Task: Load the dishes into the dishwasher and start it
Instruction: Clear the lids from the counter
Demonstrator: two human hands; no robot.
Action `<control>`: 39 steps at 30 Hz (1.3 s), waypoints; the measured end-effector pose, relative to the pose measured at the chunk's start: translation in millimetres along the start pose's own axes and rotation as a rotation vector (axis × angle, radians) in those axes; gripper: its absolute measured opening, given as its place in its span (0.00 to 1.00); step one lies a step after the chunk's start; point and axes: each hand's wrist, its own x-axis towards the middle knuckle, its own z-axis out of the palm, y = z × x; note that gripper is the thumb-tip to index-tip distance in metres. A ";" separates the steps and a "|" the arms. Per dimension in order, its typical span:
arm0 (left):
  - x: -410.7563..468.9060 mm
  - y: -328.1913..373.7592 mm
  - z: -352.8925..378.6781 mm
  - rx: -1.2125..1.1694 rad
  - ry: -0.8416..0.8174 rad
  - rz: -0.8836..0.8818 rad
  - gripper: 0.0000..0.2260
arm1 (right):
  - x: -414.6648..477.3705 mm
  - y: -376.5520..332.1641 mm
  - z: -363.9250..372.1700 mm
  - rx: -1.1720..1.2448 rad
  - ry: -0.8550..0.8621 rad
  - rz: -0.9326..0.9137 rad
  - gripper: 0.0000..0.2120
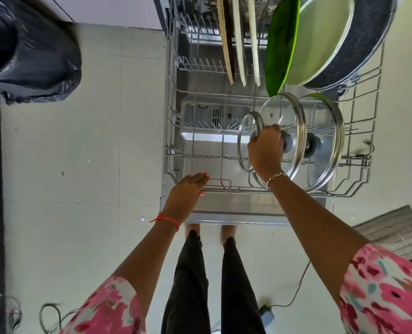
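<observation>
Standing a small glass lid (244, 142) on its edge in the bottom rack (176, 169) beside bigger lids (327, 126) so water reaches it, right hand (265, 150) curled round it, left hand (190, 189) flat, holding nothing.

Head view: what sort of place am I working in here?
Likely a home kitchen: an open dishwasher with its rack pulled out, plates, a pan and a glass lid in it, and a black bin bag on the tiled floor.
</observation>
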 end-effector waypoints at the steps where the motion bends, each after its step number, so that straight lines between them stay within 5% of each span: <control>1: 0.3 -0.2 1.0 0.002 0.010 0.004 0.25 | 0.5 0.7 3.2 0.016 -0.007 0.003 0.12; 16: 2.2 9.7 -2.4 0.033 -0.063 -0.034 0.23 | -6.9 5.6 5.8 0.180 -0.079 -0.031 0.21; 19: 0.8 24.4 -12.1 0.052 0.029 -0.069 0.24 | -22.8 10.3 0.2 0.205 -0.140 -0.066 0.29; 23: -3.8 47.5 -22.4 -0.072 -0.093 -0.189 0.21 | -55.9 21.1 -7.5 0.240 -0.202 -0.122 0.34; 30: -5.8 99.4 -14.6 -0.485 -0.089 -0.308 0.16 | -121.9 71.6 -36.3 0.567 -0.130 -0.104 0.08; 34: -7.0 125.5 0.7 -0.955 0.042 -0.494 0.14 | -137.0 145.4 -43.9 0.978 -0.229 0.214 0.10; 39: 2.0 133.9 29.2 -1.067 0.127 -0.659 0.14 | -109.9 210.8 -30.7 1.088 -0.257 0.336 0.06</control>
